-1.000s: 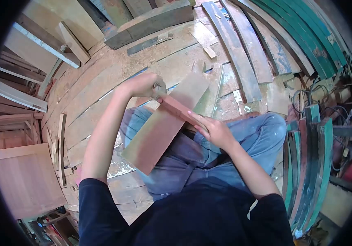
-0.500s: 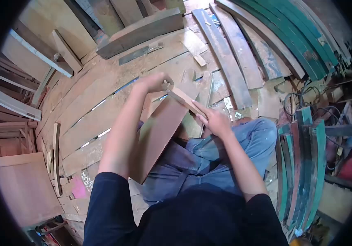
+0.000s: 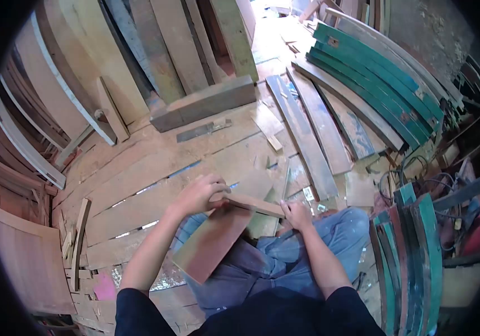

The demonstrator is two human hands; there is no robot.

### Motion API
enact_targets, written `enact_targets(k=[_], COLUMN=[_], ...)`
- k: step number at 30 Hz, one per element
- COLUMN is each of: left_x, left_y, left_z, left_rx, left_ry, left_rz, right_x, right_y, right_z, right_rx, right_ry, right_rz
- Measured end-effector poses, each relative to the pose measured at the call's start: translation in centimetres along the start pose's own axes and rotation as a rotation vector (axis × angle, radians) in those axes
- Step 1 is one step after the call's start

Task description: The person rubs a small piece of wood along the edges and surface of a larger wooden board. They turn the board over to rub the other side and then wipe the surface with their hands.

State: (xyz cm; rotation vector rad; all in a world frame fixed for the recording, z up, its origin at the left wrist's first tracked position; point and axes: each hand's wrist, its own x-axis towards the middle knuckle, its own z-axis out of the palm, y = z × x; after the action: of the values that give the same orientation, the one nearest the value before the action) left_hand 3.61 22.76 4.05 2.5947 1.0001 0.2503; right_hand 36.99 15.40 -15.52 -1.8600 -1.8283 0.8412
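Observation:
My left hand [image 3: 206, 193] is closed around the left end of a narrow wooden strip [image 3: 255, 205]. The right end of that strip is pinched in my right hand [image 3: 296, 214]. Under the strip a flat reddish-brown board [image 3: 212, 243] lies tilted over my left thigh, its upper edge near my left hand. Whether the strip is joined to the board cannot be made out. Pale wood pieces [image 3: 263, 224] rest on the floor just beyond my lap.
A thick beam [image 3: 203, 103] lies on the plank floor ahead, before upright boards [image 3: 172, 45]. Long planks [image 3: 301, 134] and green boards [image 3: 374, 84] lie at the front right. Green strips [image 3: 430, 241] stand by my right knee, near black cables [image 3: 413, 168].
The view has tipped upward, showing more of the room ahead. The strip has swung closer to level, and the board lies flatter across my left thigh. Both hands still hold the strip.

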Motion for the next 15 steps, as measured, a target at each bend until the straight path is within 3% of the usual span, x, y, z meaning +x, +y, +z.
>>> enact_targets(k=[5,8,10,13,15], left_x=[-2.1,-3.8,-5.6,-6.5,-7.4], left_y=[7.2,11.7,15.1,19.3,22.6], left_z=[-7.8,-12.4,-14.5,-15.9,-16.5], left_rx=[-0.386,-0.613,-0.968,-1.238,-1.312], left_ry=[0.18,0.304,0.287,0.262,0.326], left_rz=[-0.062,0.201,0.373,0.75,0.769], right_x=[-0.3,0.0,0.3,0.5,0.0], right_y=[0.4,0.9,2.2,3.2,1.4], right_z=[0.0,0.4,1.2,2.5,0.8], right_rx=[-0.001,-0.019,-0.037,-0.016,0.054], right_ry=[-0.035,-0.033,-0.002,0.043,0.012], right_rz=[0.033,0.027,0.018,0.008,0.024])
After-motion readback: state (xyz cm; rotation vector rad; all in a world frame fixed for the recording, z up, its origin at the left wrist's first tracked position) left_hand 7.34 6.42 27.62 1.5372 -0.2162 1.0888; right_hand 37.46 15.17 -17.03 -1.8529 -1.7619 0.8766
